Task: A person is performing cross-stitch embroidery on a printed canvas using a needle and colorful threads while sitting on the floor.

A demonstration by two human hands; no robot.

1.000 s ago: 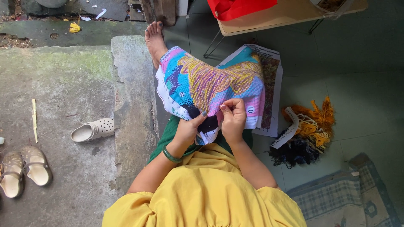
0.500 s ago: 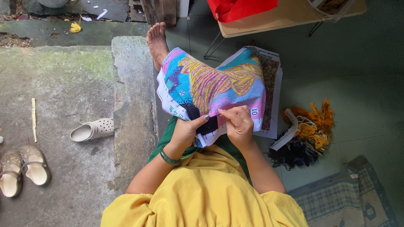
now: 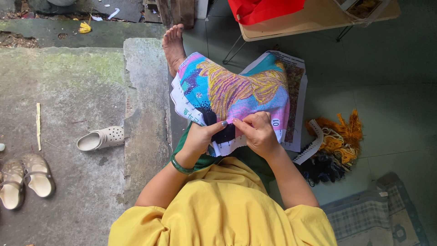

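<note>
**Stitching at the near edge of the canvas**

I look down on a green tiled floor [image 3: 391,91] that meets a worn concrete step [image 3: 145,114] on the left, where a pale clog [image 3: 101,138] and a pair of sandals [image 3: 25,180] lie. The cross-stitch canvas [image 3: 232,98], bright with pink, yellow and teal, drapes over my raised knee in the middle of the view.

My left hand [image 3: 200,136] grips the near edge of the canvas, thumb on top. My right hand [image 3: 258,133] is pinched narrow at that same edge, fingertips close together as if on a needle or thread; that is too small to make out.

To do this well, I judge the left hand should keep the cloth taut right beside the stitch point, and the right should pull evenly so the weave does not pucker.

There are few containers here. On the floor at right lies a loose heap of yarn [image 3: 339,141], yellow, orange and dark, beside a white thread organiser card [image 3: 310,146]. A red bag [image 3: 264,9] sits on the far worktop [image 3: 318,18]; its contents are hidden.
</note>
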